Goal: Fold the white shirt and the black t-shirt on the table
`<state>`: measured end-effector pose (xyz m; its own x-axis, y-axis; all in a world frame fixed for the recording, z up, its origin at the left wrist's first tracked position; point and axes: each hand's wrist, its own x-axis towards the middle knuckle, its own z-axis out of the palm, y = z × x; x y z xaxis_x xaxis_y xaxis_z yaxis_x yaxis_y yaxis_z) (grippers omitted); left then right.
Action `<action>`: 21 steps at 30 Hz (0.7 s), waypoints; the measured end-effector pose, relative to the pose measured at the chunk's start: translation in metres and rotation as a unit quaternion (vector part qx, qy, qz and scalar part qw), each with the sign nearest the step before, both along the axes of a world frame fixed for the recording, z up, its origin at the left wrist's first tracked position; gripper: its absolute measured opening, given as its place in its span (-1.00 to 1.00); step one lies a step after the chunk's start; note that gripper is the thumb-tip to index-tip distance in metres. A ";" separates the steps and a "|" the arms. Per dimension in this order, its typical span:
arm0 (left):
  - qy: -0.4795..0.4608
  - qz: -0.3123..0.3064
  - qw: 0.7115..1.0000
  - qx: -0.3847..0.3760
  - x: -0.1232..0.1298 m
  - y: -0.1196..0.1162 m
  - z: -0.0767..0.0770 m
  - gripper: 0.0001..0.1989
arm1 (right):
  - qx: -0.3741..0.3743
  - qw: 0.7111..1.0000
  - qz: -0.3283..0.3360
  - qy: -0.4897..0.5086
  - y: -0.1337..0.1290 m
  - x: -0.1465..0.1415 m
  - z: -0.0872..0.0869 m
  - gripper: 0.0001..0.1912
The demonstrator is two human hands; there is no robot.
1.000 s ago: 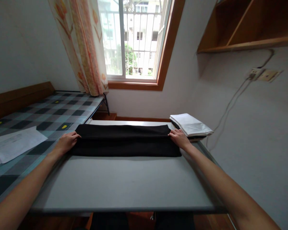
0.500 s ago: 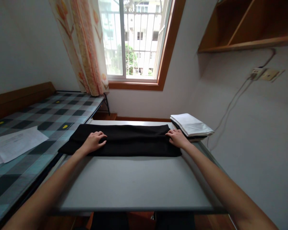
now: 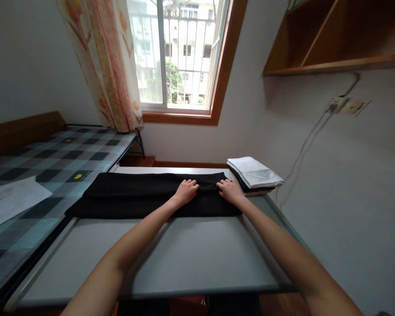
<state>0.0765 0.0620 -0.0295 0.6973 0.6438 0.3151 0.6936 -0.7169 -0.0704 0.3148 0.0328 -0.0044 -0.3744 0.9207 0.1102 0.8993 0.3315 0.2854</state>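
A long folded piece of black cloth [image 3: 125, 193] lies across the white table, its left end reaching over the table's edge toward the bed. My left hand [image 3: 186, 192] is on the right part of the cloth, fingers bent and closed on the fabric. At the right end, my right hand [image 3: 230, 190] has its curled fingers closed on the same cloth. A short stretch of creased fabric shows between the two hands. Both thumbs are mostly hidden. Just beyond my right hand sits a stack of folded cloths, a white folded cloth [image 3: 255, 172] on top of darker ones.
The white table [image 3: 184, 259] stands against a bed with a checked sheet [image 3: 98, 156] on the left. Paper sheets [image 3: 13, 197] lie on the bed. A wooden shelf [image 3: 335, 63] and a power cord [image 3: 299, 160] are on the right wall; a curtained window [image 3: 181, 57] is ahead.
My left hand has moved right along the black cloth, close to my right hand, and its fingers have drawn together. My right hand stays at the right end. The view has shifted slightly right.
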 end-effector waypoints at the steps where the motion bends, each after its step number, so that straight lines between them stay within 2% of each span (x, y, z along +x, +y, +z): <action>1: 0.003 -0.001 1.000 0.005 0.003 0.002 -0.002 -0.85 | 0.017 1.000 -0.003 -0.002 -0.001 -0.001 -0.003 -0.81; 6: 0.010 -0.005 0.998 0.061 0.006 0.003 -0.010 -0.81 | 0.121 0.993 -0.012 -0.004 -0.008 -0.002 -0.015 -0.75; 13: 0.012 -0.010 0.996 0.093 0.006 0.000 -0.008 -0.77 | 0.166 0.984 -0.064 0.018 -0.010 -0.005 -0.016 -0.70; 15: 0.016 -0.008 0.995 0.096 0.006 0.002 -0.007 -0.76 | 0.162 0.985 -0.059 0.016 -0.010 -0.004 -0.015 -0.69; 18: 0.047 -0.024 0.996 0.071 0.004 0.005 -0.006 -0.79 | 0.116 0.993 -0.034 0.004 -0.009 -0.002 -0.016 -0.70; 21: 0.065 -0.026 0.996 0.050 -0.002 0.005 -0.003 -0.79 | 0.082 0.996 -0.042 -0.005 -0.009 -0.002 -0.020 -0.72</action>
